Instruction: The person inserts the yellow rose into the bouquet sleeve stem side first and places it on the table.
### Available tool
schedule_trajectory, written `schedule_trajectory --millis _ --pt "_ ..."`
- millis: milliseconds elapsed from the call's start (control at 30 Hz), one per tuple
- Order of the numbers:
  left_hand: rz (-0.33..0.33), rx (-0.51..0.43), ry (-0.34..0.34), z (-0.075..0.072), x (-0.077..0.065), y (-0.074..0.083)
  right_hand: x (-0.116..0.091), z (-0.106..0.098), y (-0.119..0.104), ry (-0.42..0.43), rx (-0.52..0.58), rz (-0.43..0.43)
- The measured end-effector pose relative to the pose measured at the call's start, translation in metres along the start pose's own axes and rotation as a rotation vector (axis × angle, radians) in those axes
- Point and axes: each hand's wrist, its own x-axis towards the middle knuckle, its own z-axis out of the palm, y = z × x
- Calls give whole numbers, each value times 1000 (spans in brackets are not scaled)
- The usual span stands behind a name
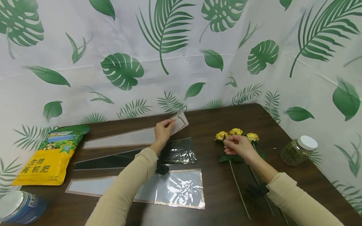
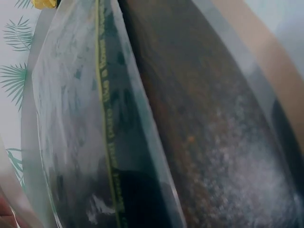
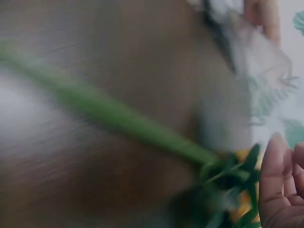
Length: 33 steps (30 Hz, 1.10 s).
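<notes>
My left hand pinches the wide end of a whitish see-through flower sleeve, the farthest of three tapered sleeves. That end tilts up off the table. Nearer me lie a black sleeve with printed lettering and a clear one with a pinkish border. My right hand hovers over three yellow artificial roses, fingers loosely bent beside the blooms. In the right wrist view its fingers are close to a rose, whose green stem runs past them.
At left lie a yellow-and-green fertilizer bag and a blue can with a pale lid. A jar of dried green bits with a white lid stands right. A leaf-patterned cloth hangs behind the dark table.
</notes>
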Motion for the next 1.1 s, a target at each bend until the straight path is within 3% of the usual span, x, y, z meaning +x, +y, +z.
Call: schedule_trajectory --millis 167,333,433,533,733,933,1100 --pt "3 23 -3 -4 1 2 -28 -5 16 -64 -187 33" --pt "6 29 -19 -6 0 4 -42 -3 27 -93 -407 -21" --pt "7 27 -26 -6 0 4 -43 2 29 -90 -481 -62" --pt "8 26 -29 -6 1 2 -41 7 29 -85 -486 -70" --pt "0 17 -38 -5 0 0 -33 16 24 -90 -372 12" --pt "7 17 -41 -6 0 0 -18 23 20 -71 -84 157" --pt "22 36 -36 -7 0 -1 -3 29 13 12 153 196"
